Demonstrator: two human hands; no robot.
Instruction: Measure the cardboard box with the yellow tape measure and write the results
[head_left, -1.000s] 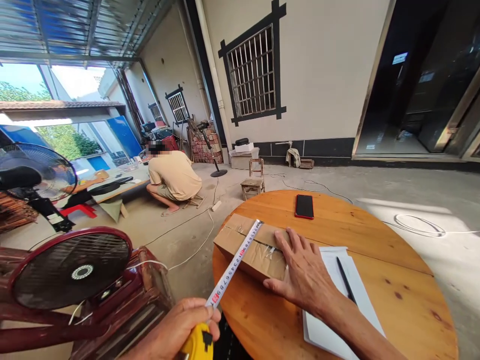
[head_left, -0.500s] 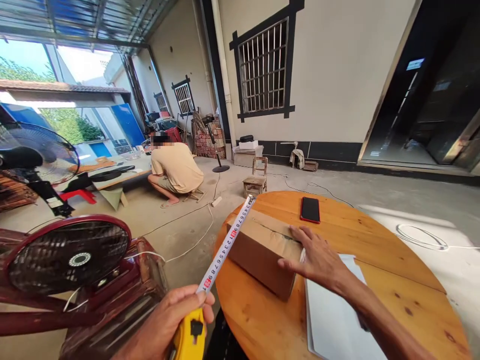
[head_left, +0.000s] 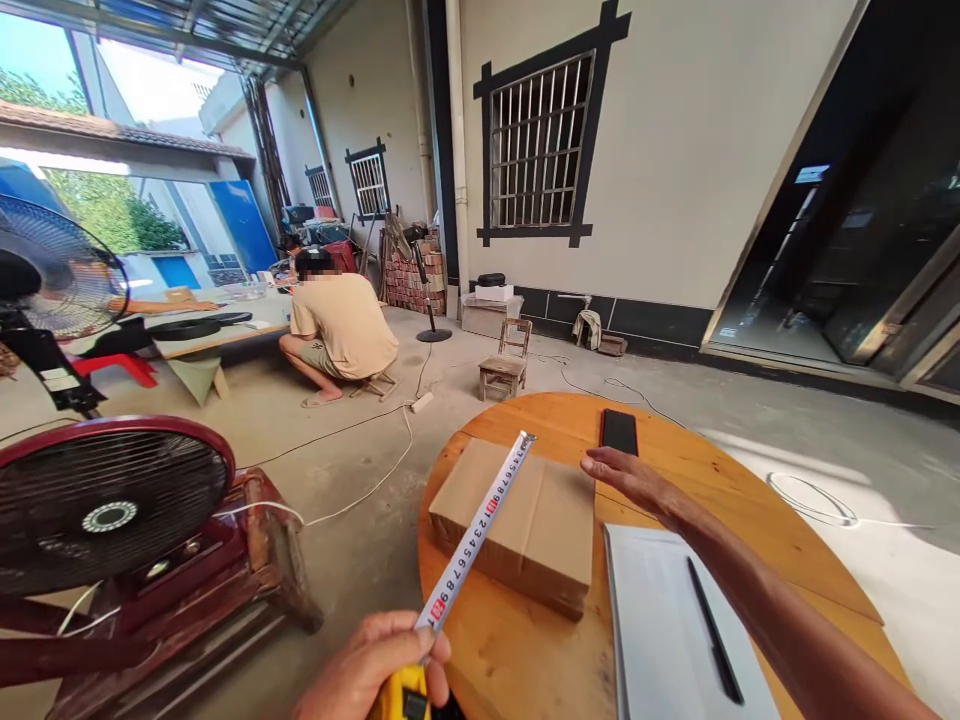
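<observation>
My left hand [head_left: 382,655] is closed around a yellow tape measure [head_left: 405,697] at the bottom of the view. Its white blade [head_left: 471,540] runs out up and to the right, over a brown cardboard box [head_left: 551,530], and the metal hook end is above the box's far part. The box lies flat on a round wooden table [head_left: 510,655]. Beside the box's far right edge is my right hand [head_left: 626,478], fingers stretched out and holding nothing. Whether its fingertips touch the box I cannot tell.
White paper [head_left: 652,620] with a black pen [head_left: 712,630] lies right of the box. A phone [head_left: 619,432] is beyond my right hand. At left stand a red fan [head_left: 112,515] and another fan [head_left: 56,265]. A person [head_left: 341,320] crouches near a low table; a small chair [head_left: 504,365] stands behind.
The box now lies with a broader face up, and my right hand has come off it. The tape's hook end has shifted right and down, over the box. The pen has come into view.
</observation>
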